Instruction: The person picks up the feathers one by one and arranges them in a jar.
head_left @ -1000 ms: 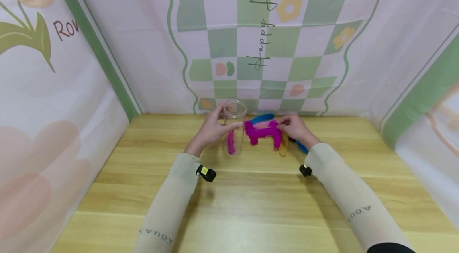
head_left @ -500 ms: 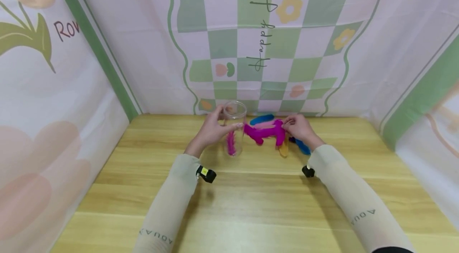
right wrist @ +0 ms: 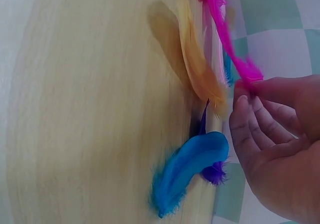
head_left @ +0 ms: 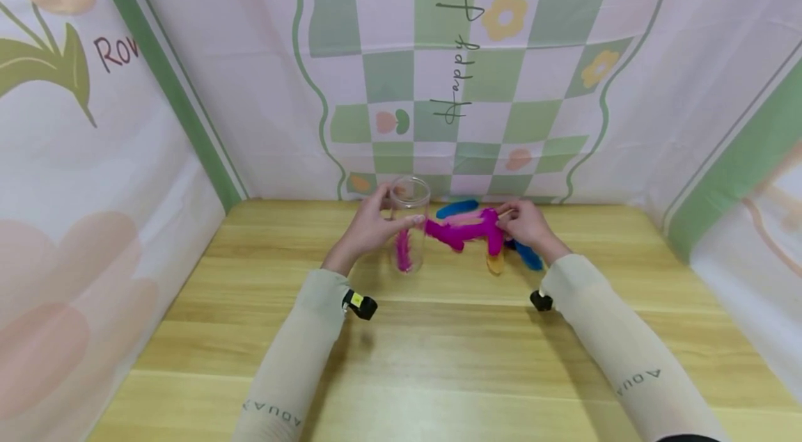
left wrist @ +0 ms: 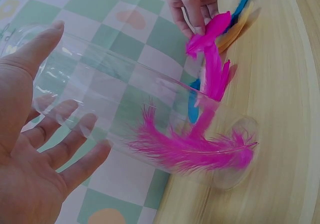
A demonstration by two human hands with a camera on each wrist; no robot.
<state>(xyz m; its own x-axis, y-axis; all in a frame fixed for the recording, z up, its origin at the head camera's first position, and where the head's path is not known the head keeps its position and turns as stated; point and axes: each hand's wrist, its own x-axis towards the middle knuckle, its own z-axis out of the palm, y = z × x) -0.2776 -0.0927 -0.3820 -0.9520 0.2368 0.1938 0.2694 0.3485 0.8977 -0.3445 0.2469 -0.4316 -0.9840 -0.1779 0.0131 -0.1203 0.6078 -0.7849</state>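
Observation:
My left hand [head_left: 370,225] holds a clear cylindrical jar [head_left: 410,202] upright near the table's back, thumb on one side and fingers on the other. Inside the jar, a fluffy magenta feather [left wrist: 195,151] reaches its base. Just to the right, my right hand [head_left: 528,225] pinches one end of several magenta feathers [head_left: 476,230] between thumb and fingertips. In the head view they form a joined, curved shape whose left end comes close to the jar. Whether they are tied or only overlap, I cannot tell.
Behind the magenta feathers are a pale pink feather [head_left: 462,218] and a blue feather [head_left: 457,209]. An orange feather [right wrist: 197,64], another blue feather [right wrist: 187,166] and a purple feather [right wrist: 215,173] lie by my right hand. A patterned cloth [head_left: 451,66] hangs along the table's back edge.
My right hand has shifted slightly to the right, drawing the magenta feathers along with it. My left hand and the jar have stayed in place.

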